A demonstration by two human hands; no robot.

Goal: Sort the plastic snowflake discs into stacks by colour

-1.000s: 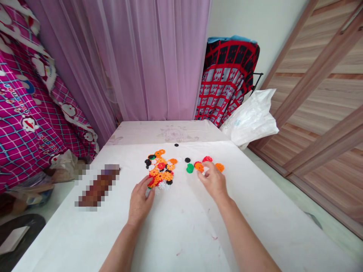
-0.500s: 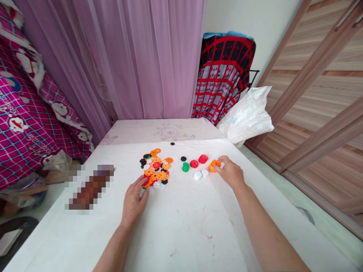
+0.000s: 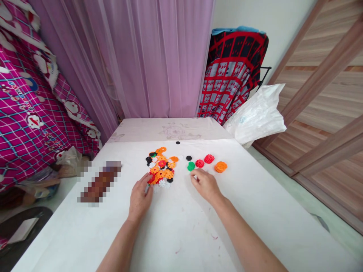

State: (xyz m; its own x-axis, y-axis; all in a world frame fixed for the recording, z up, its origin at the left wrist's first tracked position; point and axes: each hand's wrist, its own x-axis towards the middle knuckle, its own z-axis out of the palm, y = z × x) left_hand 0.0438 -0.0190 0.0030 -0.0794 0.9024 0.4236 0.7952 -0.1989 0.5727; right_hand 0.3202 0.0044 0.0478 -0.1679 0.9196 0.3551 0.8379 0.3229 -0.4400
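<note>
My left hand (image 3: 141,196) rests at the near left edge of a mixed pile of plastic snowflake discs (image 3: 161,170), fingers apart and fingertips touching red and orange pieces. My right hand (image 3: 207,186) hovers over the table right of the pile, its fingers loosely bent with a small gap at the thumb and nothing visible between them. Just beyond its fingertips lies a green stack of discs (image 3: 191,166). Two red stacks, one smaller (image 3: 199,163) and one larger (image 3: 209,158), sit farther right. An orange stack (image 3: 221,167) is rightmost. The white discs are hidden behind my right hand.
A black disc (image 3: 188,158) lies behind the green stack, and another black disc (image 3: 177,142) farther back. A pixelated brown object (image 3: 100,183) lies on the left of the white-covered table (image 3: 167,234). A white bag (image 3: 256,117) stands at the far right corner.
My right hand has let go of the orange discs and moved left, coming in front of the white discs. My left hand stays at the pile. The whole view has shifted slightly.
</note>
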